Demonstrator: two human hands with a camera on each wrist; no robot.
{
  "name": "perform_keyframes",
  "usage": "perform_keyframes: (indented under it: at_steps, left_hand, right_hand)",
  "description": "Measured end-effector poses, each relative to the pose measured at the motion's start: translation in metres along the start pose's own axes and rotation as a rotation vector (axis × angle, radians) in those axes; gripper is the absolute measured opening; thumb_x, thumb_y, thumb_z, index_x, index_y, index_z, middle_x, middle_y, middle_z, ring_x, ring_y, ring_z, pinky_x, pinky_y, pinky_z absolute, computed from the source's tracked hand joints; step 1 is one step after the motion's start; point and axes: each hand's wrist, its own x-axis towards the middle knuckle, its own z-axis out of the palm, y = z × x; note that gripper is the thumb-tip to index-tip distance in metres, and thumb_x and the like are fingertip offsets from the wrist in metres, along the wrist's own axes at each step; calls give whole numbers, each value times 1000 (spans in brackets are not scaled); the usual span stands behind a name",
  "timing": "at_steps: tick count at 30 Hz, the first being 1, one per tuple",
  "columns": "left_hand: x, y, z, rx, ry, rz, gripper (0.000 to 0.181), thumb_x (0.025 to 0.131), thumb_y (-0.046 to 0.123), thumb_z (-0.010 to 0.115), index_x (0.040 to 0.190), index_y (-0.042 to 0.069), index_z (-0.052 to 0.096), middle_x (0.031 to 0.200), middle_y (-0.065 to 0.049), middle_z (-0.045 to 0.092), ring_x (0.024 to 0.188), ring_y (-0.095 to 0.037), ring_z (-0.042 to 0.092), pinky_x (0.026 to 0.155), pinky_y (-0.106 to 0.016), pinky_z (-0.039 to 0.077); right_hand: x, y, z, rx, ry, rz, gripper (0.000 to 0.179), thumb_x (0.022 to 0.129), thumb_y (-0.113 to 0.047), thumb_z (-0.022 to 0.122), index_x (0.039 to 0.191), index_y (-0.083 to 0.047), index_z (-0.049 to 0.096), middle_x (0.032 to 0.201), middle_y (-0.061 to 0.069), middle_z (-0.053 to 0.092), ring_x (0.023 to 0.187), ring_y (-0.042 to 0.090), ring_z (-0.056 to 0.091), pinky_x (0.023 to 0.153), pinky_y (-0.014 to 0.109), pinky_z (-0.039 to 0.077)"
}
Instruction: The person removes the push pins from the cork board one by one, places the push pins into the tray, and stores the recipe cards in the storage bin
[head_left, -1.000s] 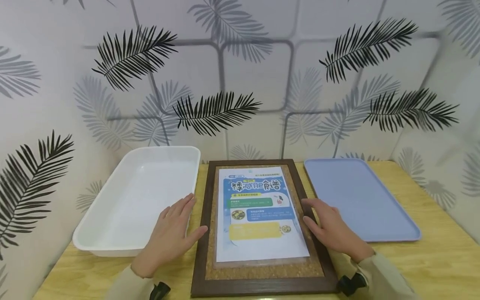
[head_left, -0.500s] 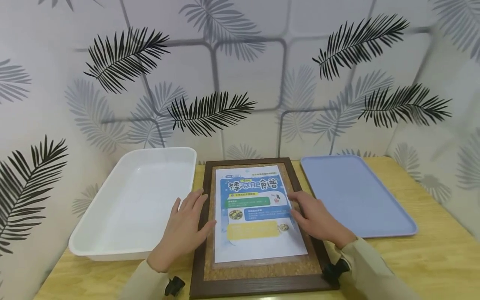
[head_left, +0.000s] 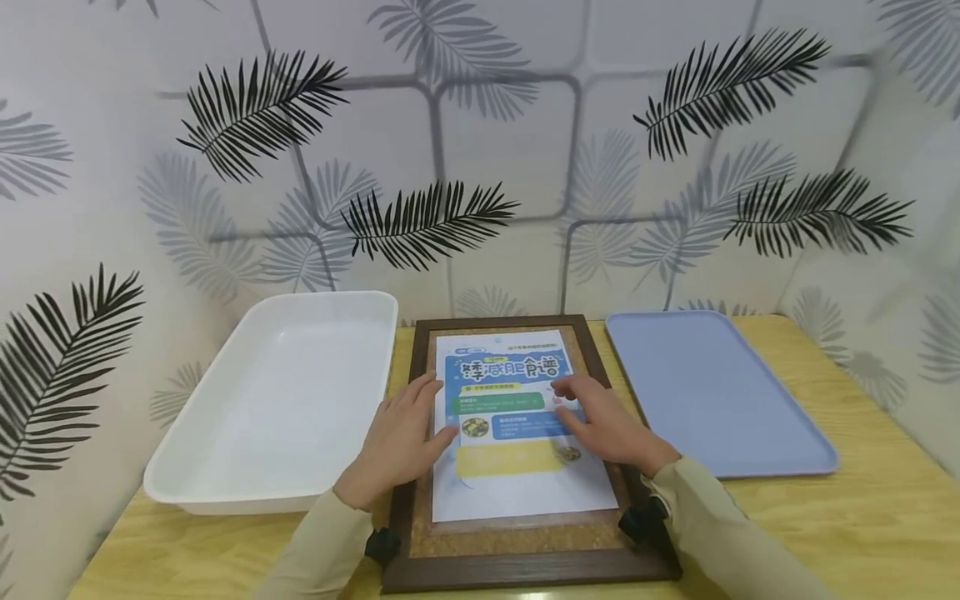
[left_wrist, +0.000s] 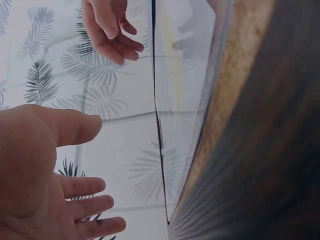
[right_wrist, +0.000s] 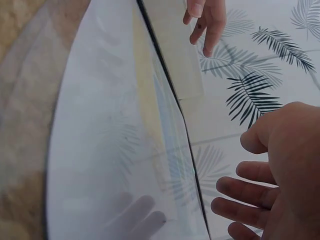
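Observation:
A printed sheet (head_left: 525,496) with blue, green and yellow blocks lies under a clear glossy layer on a cork board with a dark brown frame (head_left: 528,571). My left hand (head_left: 397,437) is over the board's left frame bar and the sheet's left edge, fingers relaxed and spread. Over the sheet's right half is my right hand (head_left: 603,423), palm facing inward, its fingers gently bent. Both wrist views show a gap between the hands and the glossy surface, with nothing in the left hand (left_wrist: 30,175) or the right hand (right_wrist: 292,170).
To the left stands a deep white tub (head_left: 273,400). A flat light-blue tray (head_left: 735,408) lies on the right. All of these are on a wooden table (head_left: 885,517) pushed against a wall (head_left: 510,150) patterned with leaves.
Both hands have moved inward over the board: the left one rightward from beside the white tub, the right one leftward from the frame's right bar. The board and both trays stay put.

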Motion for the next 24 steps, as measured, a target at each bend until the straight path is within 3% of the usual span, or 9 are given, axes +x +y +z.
perform_keyframes:
  at_steps: [6,14,24]
  left_hand:
    - [3,-2,2,-33,19,2,57,83,32,63,129,2,47,143,-16,38,131,-33,37,103,-52,34]
    - [11,1,5,-62,-18,-44,60,85,35,61,131,1,44,146,-16,34,133,-33,34,104,-53,33]
    - [23,2,11,-202,41,-74,51,89,32,54,129,-1,47,144,-15,37,133,-31,35,107,-48,31]
  right_hand:
    - [11,-2,7,49,6,4,30,93,-16,51,119,-1,51,115,13,58,105,26,56,89,44,46]
    - [21,-1,18,127,-9,43,30,92,-14,50,119,-1,51,112,11,56,99,22,54,84,39,46]
    - [38,0,23,142,-6,38,26,92,-11,50,115,1,53,104,11,60,88,18,55,78,36,48]
